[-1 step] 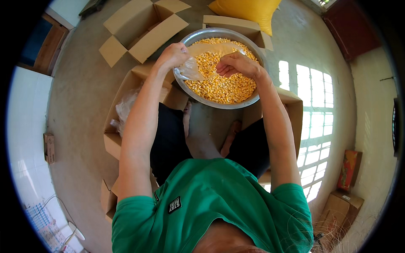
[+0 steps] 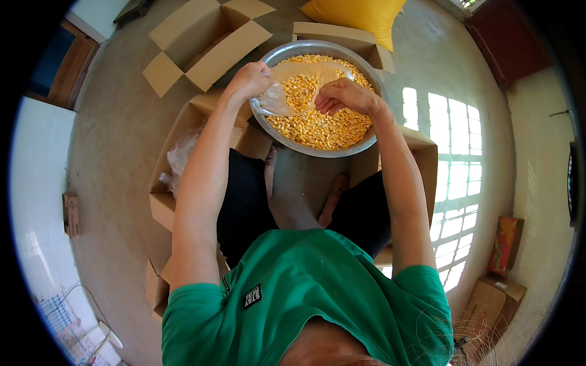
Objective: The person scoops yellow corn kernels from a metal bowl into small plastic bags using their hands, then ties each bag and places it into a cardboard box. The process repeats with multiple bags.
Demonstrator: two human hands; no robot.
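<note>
A wide metal basin (image 2: 259,125) full of yellow corn kernels (image 2: 323,131) stands in front of my legs. Across the kernels stretches a clear plastic bag (image 2: 278,100), with corn showing in its middle. My left hand (image 2: 253,80) is closed on the bag's left end, over the basin's left rim. Above the corn, toward the right side, my right hand (image 2: 345,96) has its fingers curled and pinched at the bag's right edge. The fingertips of that hand are partly hidden, and the bag's thin edge is hard to follow.
An open cardboard box (image 2: 207,46) lies beyond the basin at left, another box (image 2: 342,35) right behind it. A yellow sack (image 2: 360,17) sits at the back. Crumpled plastic bags (image 2: 181,157) fill a box by my left leg. Another box (image 2: 424,152) stands at right.
My right hand has shifted very slightly, and the bag's edge beside its fingers has spread a little. My left hand stays put.
</note>
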